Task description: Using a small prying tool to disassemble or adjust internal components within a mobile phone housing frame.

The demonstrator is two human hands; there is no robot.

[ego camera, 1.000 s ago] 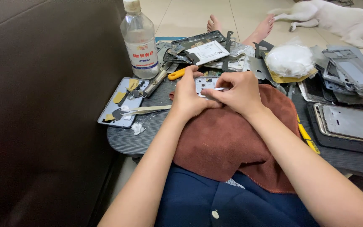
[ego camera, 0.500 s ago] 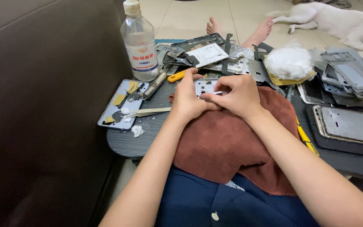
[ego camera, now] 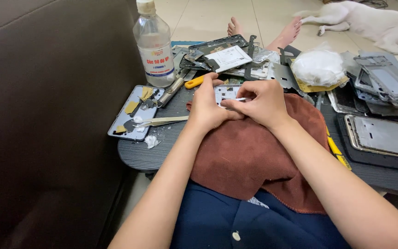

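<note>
- The phone frame [ego camera: 229, 92] between the hands looks like pale, smooth metal with a dull sheen.
- The brown cloth [ego camera: 254, 152] is soft, matt and napped.
- The bench [ego camera: 162, 154] is dark with a fine ribbed grain.
- The bottle [ego camera: 153, 44] is clear, glossy plastic.
- The sofa side [ego camera: 47, 115] is smooth dark leather-like material.
</note>
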